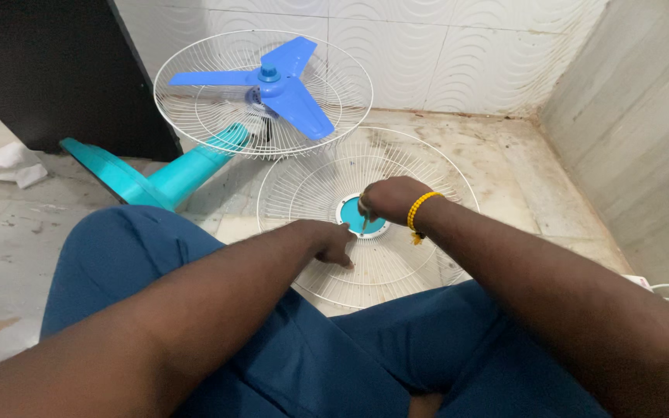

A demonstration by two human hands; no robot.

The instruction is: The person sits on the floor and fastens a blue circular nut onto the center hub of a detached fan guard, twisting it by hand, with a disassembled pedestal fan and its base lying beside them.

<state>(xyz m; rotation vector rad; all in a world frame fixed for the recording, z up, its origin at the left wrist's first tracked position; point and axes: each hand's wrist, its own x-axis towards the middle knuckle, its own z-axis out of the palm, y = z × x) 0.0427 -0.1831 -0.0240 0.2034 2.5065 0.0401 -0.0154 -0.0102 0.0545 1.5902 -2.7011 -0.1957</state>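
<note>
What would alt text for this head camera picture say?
A seated person's right hand rests on the blue hub of a white fan grille lying on the floor, while the left hand presses the grille's wires. Behind lies a fan with blue blades.

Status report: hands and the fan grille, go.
Left hand pressing on grille, fingers curled. Right hand over teal hub, grip unclear. Fan lying behind, clear of the hands.

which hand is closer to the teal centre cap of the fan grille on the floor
Right. The right hand sits directly on the teal centre cap, fingers over its upper edge. The left hand rests on the grille wires just beside it.
</note>
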